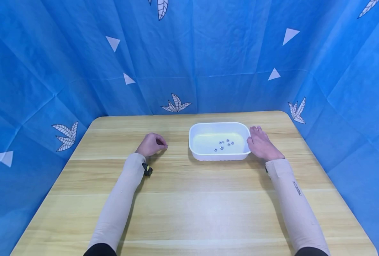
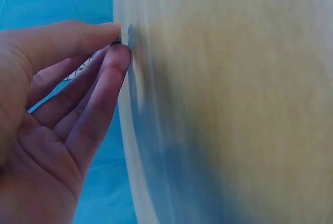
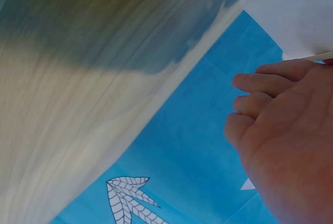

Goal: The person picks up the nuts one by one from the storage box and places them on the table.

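Note:
Between thumb and index finger, my left hand (image 1: 151,144) pinches a tiny dark, shiny piece (image 2: 117,41); it is mostly covered by the fingertips, and I cannot tell its kind. The fingertips are close over the wooden table, left of a white plastic basin (image 1: 219,157). Several small silvery pieces (image 1: 221,148) lie scattered on the basin's floor. My right hand (image 1: 262,145) holds the basin's right end, thumb at the rim and the other fingers outside the wall. In the right wrist view, those fingers (image 3: 260,83) are bent below the rim.
The light wooden table (image 1: 189,202) has rounded far corners. A blue curtain (image 1: 221,53) with white leaf and triangle prints hangs behind it and along both sides. A small black device (image 1: 147,169) is strapped to my left wrist.

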### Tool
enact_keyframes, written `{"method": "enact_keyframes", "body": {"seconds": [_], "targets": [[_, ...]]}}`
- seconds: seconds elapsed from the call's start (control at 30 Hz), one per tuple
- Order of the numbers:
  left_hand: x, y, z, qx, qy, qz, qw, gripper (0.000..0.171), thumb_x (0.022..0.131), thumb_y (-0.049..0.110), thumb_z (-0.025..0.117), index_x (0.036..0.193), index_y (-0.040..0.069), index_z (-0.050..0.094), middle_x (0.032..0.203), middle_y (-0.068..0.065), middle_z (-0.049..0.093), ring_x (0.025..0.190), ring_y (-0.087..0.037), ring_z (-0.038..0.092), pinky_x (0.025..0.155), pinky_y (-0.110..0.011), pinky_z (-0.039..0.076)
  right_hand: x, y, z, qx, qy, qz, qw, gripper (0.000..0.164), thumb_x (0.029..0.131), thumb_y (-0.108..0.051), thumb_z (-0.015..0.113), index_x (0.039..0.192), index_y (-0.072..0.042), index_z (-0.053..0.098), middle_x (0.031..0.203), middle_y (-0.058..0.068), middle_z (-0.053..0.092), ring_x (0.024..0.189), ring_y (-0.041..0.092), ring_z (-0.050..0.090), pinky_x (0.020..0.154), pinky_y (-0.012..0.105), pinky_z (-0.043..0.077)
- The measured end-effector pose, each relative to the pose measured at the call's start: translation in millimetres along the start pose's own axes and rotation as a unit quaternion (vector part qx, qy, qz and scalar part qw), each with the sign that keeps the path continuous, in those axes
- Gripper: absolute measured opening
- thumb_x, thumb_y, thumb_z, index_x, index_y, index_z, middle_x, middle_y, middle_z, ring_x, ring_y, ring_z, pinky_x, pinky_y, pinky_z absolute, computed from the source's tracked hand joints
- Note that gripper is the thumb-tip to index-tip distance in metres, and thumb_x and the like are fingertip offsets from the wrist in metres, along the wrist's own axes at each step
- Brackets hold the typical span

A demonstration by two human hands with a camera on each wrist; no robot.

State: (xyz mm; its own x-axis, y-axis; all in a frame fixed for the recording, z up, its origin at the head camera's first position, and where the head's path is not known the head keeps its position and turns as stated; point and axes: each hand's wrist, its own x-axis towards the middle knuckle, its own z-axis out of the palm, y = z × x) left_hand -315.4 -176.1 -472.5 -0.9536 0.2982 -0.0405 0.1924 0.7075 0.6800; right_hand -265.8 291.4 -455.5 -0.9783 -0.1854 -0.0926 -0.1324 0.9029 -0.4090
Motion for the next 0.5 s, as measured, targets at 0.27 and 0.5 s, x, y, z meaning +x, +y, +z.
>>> {"method": "enact_keyframes", "body": {"seconds": [0.27,0.5], "targets": [[3.8,-3.0,1.9,0.019,-0.005,0.013,0.9997,0.005,0.086,0.012,0.082,0.090,0.010,0.079,0.090,-0.007,0.078,0.083,-0.020,0.070,0.082,-0.037,0.060,-1.3,-1.2,-0.6,0.002,0.000,0.000,1.000,0.063,0.108,-0.023,0.019,0.158,0.015,0.012,0.168,0.036,0.008,0.158,0.052,-0.001,0.130,0.063,0.001],[5.7,-4.1,2.1,0.014,-0.013,0.013,0.9997,0.007,0.085,0.010,0.083,0.090,0.011,0.079,0.090,-0.007,0.078,0.083,-0.020,0.070,0.082,-0.036,0.061,-1.4,-2.0,-1.6,0.004,0.002,0.001,1.000,0.063,0.108,-0.022,0.019,0.157,0.016,0.012,0.168,0.036,0.008,0.158,0.052,-0.001,0.130,0.063,0.002]]}}
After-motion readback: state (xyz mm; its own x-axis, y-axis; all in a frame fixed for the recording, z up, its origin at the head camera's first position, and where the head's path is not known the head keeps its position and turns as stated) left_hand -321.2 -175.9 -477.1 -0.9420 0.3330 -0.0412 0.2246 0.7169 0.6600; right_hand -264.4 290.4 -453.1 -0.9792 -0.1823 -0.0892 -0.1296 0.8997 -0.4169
